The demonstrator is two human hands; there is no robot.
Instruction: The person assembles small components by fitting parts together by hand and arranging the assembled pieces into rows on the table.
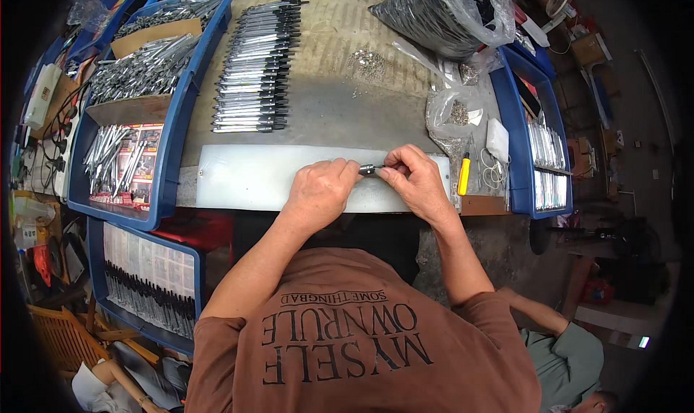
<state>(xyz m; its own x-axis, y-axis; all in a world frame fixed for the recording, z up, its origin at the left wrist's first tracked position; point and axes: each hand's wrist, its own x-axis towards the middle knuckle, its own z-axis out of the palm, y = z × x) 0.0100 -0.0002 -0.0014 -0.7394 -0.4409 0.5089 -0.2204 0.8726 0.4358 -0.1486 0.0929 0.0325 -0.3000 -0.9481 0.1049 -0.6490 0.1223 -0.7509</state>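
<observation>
The left hand (322, 189) and the right hand (413, 183) meet over the near edge of a long, whitish, translucent rectangular mat (242, 174), a little right of its middle. Between their fingertips is a small dark-and-silver cylindrical piece (369, 169). The left fingers are curled closed on its left end; the back of that hand faces up, so its fingertips and that end are hidden. The right thumb and forefinger pinch the other end, while the remaining right fingers are bent and partly covered. The piece is too small for its details to be made out.

On the far left of the table, slim silver-and-black metal rods (256, 66) lie side by side in a long column. A scatter of tiny metallic bits (367, 65) lies to their right; single shapes cannot be told. Just right of the mat is a tool with a yellow handle (463, 176). Farther right, a clear plastic bag (442, 117) holds small parts, blurred by its film. The deep blue plastic tray (165, 169) at left holds loose silver rods. A bulging dark plastic bag (423, 19) at the far right hides its contents.
</observation>
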